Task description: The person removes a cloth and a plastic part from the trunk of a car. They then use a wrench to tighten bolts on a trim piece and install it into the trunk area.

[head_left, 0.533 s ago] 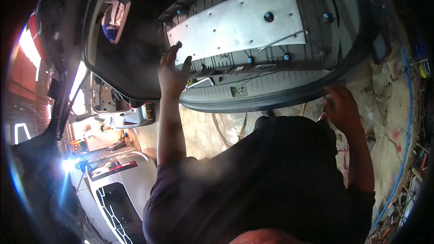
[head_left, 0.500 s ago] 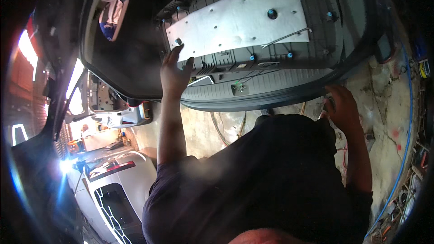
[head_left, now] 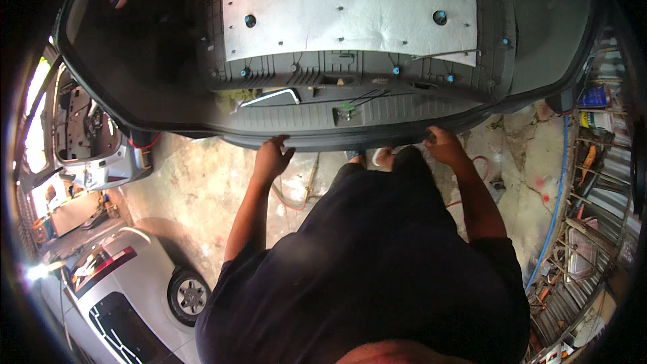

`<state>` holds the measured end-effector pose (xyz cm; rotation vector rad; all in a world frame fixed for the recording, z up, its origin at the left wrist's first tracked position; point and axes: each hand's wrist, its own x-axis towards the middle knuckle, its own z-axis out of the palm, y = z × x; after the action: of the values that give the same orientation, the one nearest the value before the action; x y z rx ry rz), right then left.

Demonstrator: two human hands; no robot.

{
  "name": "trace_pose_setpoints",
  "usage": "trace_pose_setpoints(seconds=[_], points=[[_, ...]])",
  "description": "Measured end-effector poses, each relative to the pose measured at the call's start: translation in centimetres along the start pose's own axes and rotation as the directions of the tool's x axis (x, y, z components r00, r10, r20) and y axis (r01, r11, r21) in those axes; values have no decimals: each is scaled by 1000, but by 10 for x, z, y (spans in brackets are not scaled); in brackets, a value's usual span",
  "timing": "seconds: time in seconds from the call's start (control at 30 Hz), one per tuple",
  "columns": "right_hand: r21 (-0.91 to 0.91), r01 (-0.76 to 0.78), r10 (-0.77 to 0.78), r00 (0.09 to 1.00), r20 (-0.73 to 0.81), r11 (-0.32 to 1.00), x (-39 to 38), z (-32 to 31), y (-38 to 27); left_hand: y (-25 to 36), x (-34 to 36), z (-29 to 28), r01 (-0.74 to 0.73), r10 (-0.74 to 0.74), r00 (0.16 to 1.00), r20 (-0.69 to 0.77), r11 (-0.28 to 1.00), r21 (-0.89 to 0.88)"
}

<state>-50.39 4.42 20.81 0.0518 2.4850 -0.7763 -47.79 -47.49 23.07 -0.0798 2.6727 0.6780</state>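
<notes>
The left hand [head_left: 271, 159] hangs at the black, curved rubber-edged rim [head_left: 337, 143] of the car's boot opening, its fingers loosely bent and parted around nothing. The right hand [head_left: 446, 148] is at the same rim with its fingers curled (whether they grip it, I cannot tell). Beyond both sets of fingers lies a dark grey plastic trim panel [head_left: 364, 64], bearing an oblong white felt-like pad [head_left: 344, 10]. Just ahead of the left fingers is a pale, bent strip [head_left: 269, 96]; well to the right fingers' right runs a thin blue hose [head_left: 557, 209].
</notes>
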Motion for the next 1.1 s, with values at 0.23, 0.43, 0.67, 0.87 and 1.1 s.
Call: trace_pose_setpoints(seconds=[0.23, 0.43, 0.67, 0.87, 1.1], points=[[304, -102, 111, 994, -14, 947, 75, 20, 27, 5, -9, 13, 19, -21, 1000, -15, 996, -85], [877, -252, 245, 956, 161, 409, 98, 10, 38, -29, -23, 4, 118, -122, 991, -46, 990, -81], [908, -21, -93, 996, -19, -419, 113, -8, 8, 10, 48, 2, 44, -51, 997, -55, 991, -123], [947, 12, -46, 999, -28, -320, 115, -12, 14, 73, 124, -8, 343, -443, 897, 18, 668, -660], [939, 173, 60, 985, -162, -299, 82, -63, -40, -6, 194, 19, -177, 80, 945, -318, 941, -288]])
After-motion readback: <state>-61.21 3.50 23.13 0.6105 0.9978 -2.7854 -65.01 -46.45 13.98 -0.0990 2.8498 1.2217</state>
